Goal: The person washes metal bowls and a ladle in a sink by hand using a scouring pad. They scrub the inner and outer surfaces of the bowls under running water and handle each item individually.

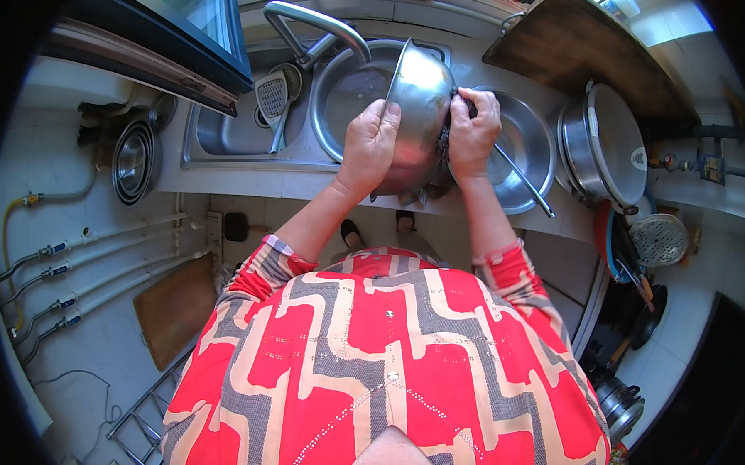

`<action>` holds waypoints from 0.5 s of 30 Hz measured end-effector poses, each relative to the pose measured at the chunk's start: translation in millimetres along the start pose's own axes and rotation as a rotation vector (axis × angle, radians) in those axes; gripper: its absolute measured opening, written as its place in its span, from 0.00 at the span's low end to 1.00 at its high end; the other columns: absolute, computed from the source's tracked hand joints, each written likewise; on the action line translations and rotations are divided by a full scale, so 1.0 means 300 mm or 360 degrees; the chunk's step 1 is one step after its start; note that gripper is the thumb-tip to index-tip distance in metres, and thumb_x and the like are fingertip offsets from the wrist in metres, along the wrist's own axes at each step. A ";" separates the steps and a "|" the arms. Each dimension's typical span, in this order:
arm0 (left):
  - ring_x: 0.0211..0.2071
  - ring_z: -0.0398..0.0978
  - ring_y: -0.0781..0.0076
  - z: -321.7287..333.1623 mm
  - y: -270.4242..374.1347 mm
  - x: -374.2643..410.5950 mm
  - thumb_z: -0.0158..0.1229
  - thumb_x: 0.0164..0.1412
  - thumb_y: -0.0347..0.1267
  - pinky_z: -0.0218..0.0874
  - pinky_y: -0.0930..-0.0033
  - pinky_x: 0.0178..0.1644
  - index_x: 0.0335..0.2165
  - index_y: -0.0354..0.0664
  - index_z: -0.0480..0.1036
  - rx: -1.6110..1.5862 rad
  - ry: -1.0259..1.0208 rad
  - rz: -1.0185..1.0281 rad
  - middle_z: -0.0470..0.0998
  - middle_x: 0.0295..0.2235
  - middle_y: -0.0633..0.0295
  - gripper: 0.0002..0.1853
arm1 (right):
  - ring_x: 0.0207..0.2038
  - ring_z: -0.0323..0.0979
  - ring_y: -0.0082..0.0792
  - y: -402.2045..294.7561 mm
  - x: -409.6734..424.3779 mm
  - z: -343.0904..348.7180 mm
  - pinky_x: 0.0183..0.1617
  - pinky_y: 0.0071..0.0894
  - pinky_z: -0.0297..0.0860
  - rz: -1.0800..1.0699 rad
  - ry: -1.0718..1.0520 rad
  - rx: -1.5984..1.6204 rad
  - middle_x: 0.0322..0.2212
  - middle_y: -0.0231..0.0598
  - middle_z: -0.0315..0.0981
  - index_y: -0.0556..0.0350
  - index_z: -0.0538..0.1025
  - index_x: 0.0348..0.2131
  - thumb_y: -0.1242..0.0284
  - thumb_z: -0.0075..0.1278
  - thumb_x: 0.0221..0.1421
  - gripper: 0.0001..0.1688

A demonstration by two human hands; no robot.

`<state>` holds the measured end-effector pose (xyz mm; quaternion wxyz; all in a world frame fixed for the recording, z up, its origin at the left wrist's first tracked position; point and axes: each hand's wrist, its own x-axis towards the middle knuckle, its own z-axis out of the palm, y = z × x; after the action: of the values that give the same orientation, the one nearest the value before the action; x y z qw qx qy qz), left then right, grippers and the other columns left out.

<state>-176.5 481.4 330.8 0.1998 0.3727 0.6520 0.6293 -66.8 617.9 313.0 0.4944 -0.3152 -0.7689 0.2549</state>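
A stained stainless steel bowl (pixel 419 116) is held tilted on its side above the counter, its rim facing left. My left hand (pixel 370 145) grips it by the rim side, thumb on the outer wall. My right hand (pixel 473 131) holds a dark scouring pad (pixel 444 139) against the bowl's base; much of the pad is hidden by the fingers. Behind the bowl lies a large metal basin (pixel 347 97) over the sink. To the right, another metal basin (pixel 526 149) has a metal rod-like handle (pixel 524 180) leaning across its rim.
A faucet (pixel 319 24) arches over the sink. Slotted utensils (pixel 272 100) lie in the left sink bowl (pixel 221 129). Stacked pots (pixel 613 143) stand at the right, below a large wooden board (pixel 574 48). An open window frame (pixel 169 43) juts in at upper left.
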 end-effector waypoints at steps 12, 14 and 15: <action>0.26 0.61 0.76 -0.003 0.009 0.014 0.48 0.71 0.35 0.60 0.68 0.32 0.31 0.33 0.70 -0.0045 -0.0040 -0.0044 0.68 0.22 0.59 0.15 | 0.34 0.68 0.46 -0.072 0.005 -0.037 0.40 0.42 0.65 -0.0377 -0.0150 -0.0027 0.26 0.43 0.70 0.58 0.76 0.29 0.81 0.55 0.47 0.05; 0.26 0.61 0.76 -0.014 -0.002 0.014 0.48 0.71 0.35 0.60 0.68 0.32 0.30 0.33 0.69 -0.0033 -0.0017 -0.0025 0.67 0.22 0.59 0.15 | 0.33 0.67 0.46 -0.123 -0.052 -0.056 0.39 0.43 0.66 -0.0398 -0.0180 0.0044 0.26 0.43 0.70 0.59 0.77 0.30 0.81 0.55 0.47 0.06; 0.26 0.61 0.76 -0.013 -0.006 0.013 0.48 0.71 0.35 0.60 0.68 0.32 0.30 0.33 0.69 -0.0065 -0.0026 -0.0033 0.67 0.22 0.59 0.15 | 0.33 0.67 0.46 -0.127 -0.064 -0.061 0.39 0.43 0.66 -0.0423 -0.0180 0.0052 0.26 0.43 0.70 0.59 0.77 0.30 0.81 0.55 0.47 0.06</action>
<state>-182.3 481.8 330.3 0.2194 0.3669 0.6412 0.6373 -52.8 579.7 335.3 0.4847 -0.1878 -0.8262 0.2171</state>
